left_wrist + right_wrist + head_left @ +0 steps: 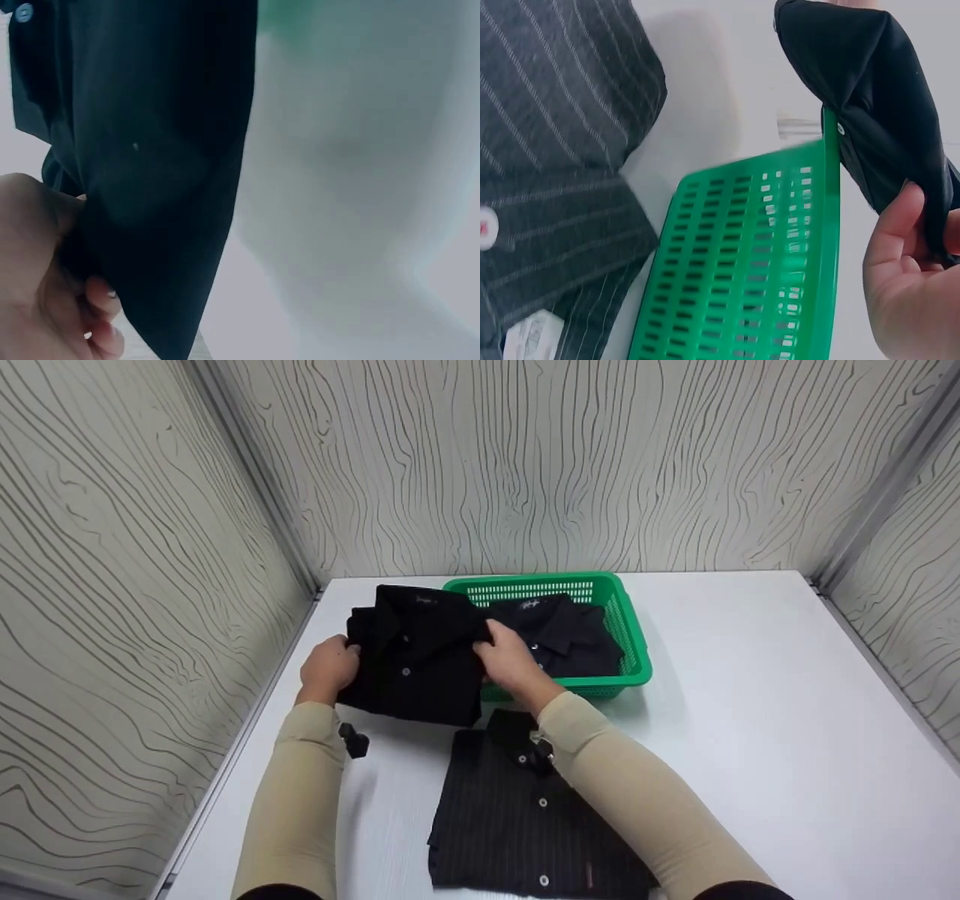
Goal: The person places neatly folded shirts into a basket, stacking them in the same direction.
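A folded black shirt with a collar and pale buttons hangs between both hands, above the table and left of the basket. My left hand pinches its left edge; in the left wrist view the thumb and fingers close on the cloth. My right hand grips the right edge near the collar, in front of the basket's left side. The right wrist view shows its thumb pressed on the dark fabric. In the green basket lies another folded dark shirt, partly hidden by the right hand.
A folded black pinstriped shirt lies on the white table in front of the basket, partly under the right forearm. Wood-patterned panels enclose the table at the back and both sides.
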{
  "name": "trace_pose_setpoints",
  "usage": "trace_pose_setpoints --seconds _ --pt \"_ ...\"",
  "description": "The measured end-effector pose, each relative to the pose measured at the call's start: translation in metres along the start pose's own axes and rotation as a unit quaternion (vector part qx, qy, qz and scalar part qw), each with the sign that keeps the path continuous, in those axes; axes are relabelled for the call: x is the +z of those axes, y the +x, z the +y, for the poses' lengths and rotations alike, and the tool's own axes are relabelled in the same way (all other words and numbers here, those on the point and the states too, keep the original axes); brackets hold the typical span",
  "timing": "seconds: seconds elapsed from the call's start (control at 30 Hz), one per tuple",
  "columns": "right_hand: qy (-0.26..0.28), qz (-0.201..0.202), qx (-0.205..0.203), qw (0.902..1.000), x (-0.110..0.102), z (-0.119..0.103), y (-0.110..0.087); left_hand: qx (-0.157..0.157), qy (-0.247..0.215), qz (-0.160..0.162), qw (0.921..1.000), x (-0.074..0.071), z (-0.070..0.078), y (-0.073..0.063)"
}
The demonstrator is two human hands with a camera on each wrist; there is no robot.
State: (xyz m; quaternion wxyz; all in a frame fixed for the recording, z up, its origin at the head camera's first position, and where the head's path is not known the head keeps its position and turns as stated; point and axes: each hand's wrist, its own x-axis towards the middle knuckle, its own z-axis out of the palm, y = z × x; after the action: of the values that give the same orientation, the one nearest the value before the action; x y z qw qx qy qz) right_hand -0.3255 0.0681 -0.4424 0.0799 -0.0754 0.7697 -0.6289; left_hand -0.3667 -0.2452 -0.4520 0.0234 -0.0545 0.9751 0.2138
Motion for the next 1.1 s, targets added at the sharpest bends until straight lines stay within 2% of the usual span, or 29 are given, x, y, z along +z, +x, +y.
trace_pose_setpoints --seconds 0.17,0.43,0.6,0.8,1.1 --pt "0.007 0.006 0.006 0.9999 -0.017 0.002 -0.003 0.018 -0.002 -0.009 0.9998 -0.003 0.013 0.001" --pt "-0.072 0.037 -0.015 0.9966 -0.05 0.002 0.0 0.051 -0.011 -0.016 0.9985 -0.005 0.037 -0.003" --pt "-0.117 0.065 -0.02 0.9908 -0.072 0.002 0.002 0.074 -0.017 -0.015 0.997 -0.004 0.055 -0.005" --pt "-0.167 0.066 -0.025 0.9835 -0.1 0.001 0.001 0.087 -0.001 -0.027 0.9958 -0.002 0.077 -0.011" --pt "-0.249 0.079 -0.049 0.9641 -0.131 -0.002 0.003 0.109 0.025 -0.034 0.9931 0.004 0.102 -0.015"
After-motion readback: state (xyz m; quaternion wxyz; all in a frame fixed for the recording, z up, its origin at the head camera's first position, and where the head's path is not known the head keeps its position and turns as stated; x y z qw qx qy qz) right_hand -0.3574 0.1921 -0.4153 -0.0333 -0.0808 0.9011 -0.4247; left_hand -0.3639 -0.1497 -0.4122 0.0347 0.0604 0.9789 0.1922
